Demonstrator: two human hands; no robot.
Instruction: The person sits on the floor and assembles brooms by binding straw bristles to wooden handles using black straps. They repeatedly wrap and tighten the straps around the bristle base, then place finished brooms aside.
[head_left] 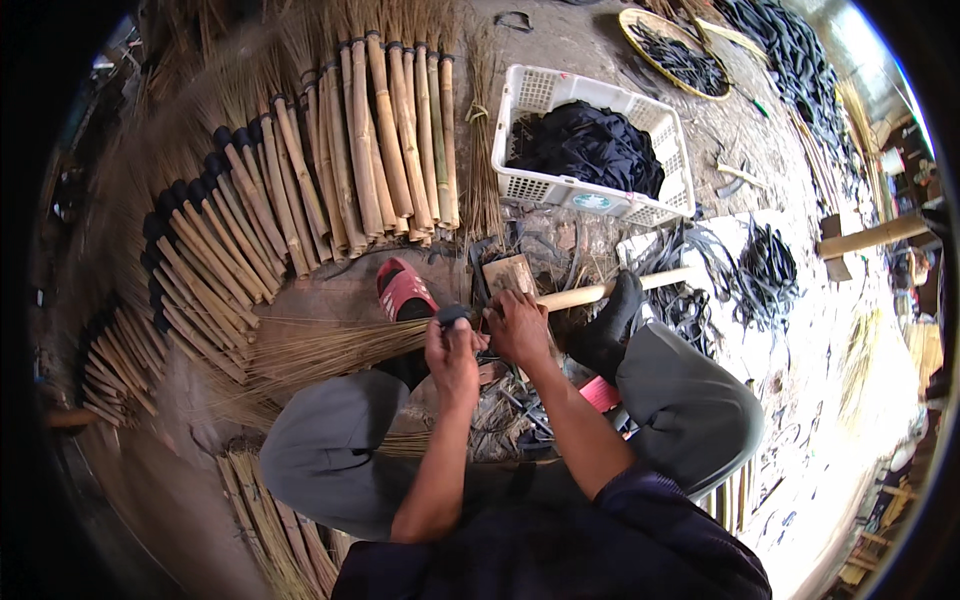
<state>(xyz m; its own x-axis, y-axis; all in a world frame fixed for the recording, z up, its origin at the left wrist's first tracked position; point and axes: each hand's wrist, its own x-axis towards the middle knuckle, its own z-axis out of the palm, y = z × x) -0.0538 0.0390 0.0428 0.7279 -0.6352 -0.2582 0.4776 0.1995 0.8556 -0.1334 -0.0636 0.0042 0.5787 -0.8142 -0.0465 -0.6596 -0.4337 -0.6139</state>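
Note:
A broom lies crosswise before me, its thin bristles [325, 342] fanning left and its pale bamboo handle [578, 297] running right, past my dark-socked foot [612, 322]. My left hand [455, 362] is closed, and a black strip [452, 314], seemingly rolled or folded, sticks up between its thumb and fingers. Close beside it, my right hand [518, 330] curls its fingers over the broom where bristles and handle meet. The binding itself is mostly hidden by my hands. Just beyond them is a small wooden block [510, 273].
Many bamboo-handled brooms [375, 140] lie fanned at the far left. A white plastic crate [590, 190] holding black strips [590, 148] stands ahead. A round basket [675, 55] sits far right; loose black strips [768, 272] lie nearer. A red slipper [405, 288] is beyond my left hand.

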